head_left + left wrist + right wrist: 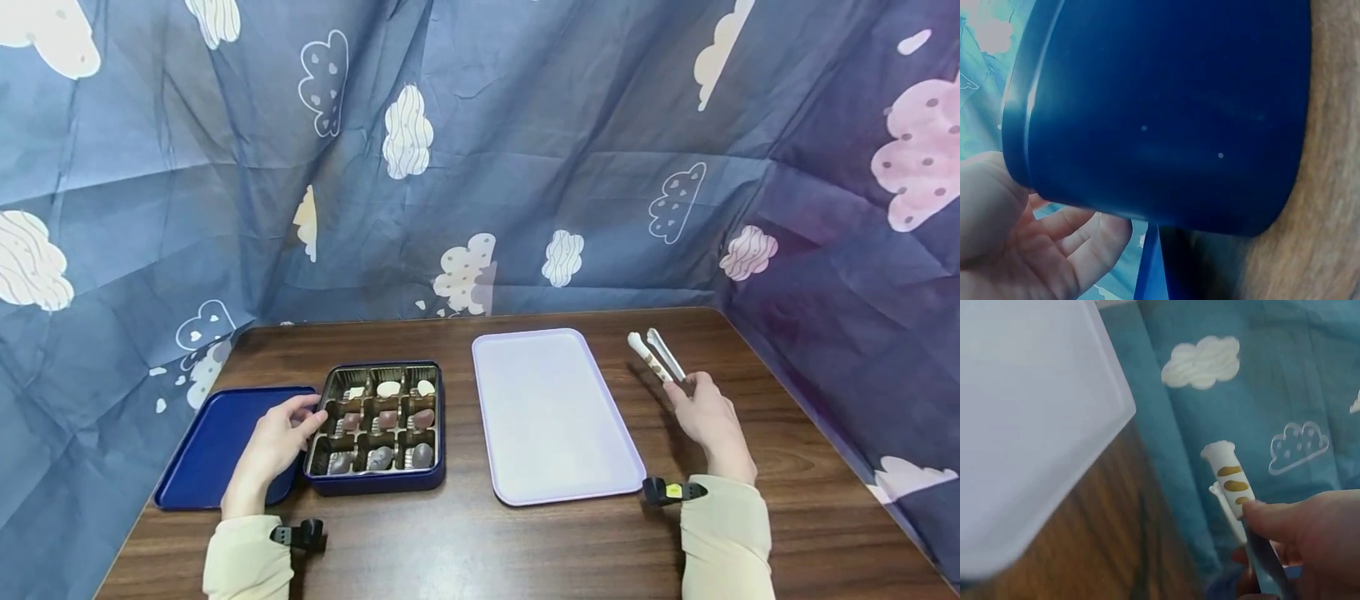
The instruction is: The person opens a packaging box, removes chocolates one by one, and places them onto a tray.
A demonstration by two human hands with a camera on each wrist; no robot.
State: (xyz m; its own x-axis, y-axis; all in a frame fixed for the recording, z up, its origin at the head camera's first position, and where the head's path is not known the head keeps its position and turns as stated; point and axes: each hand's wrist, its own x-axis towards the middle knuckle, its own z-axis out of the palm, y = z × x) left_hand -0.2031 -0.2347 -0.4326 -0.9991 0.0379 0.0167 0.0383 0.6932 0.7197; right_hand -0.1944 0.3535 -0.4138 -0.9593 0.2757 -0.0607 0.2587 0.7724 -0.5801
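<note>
A square dark blue tin (pixel 378 483) stands on the table, with a gold divided insert of small compartments. White chocolates (pixel 387 389) fill its back row, brown chocolates (pixel 387 419) the middle row, and dark chocolates (pixel 422 455) the front row. My left hand (pixel 273 437) grips the tin's left edge, thumb at the rim and fingers along the outer wall. Over on the right, my right hand (pixel 708 421) holds a pair of tongs (pixel 651 358) with white, brown-marked tips, pinched between thumb and fingers. The tong tips point away from me, spread apart, with nothing between them.
A blue lid (pixel 213 450) lies on the table left of the tin, partly behind my left forearm. Between the tin and my right hand lies a pale lilac tray (pixel 555 417). A cloud-patterned blue curtain (pixel 517 192) hangs behind the table (pixel 450 542) and along both sides.
</note>
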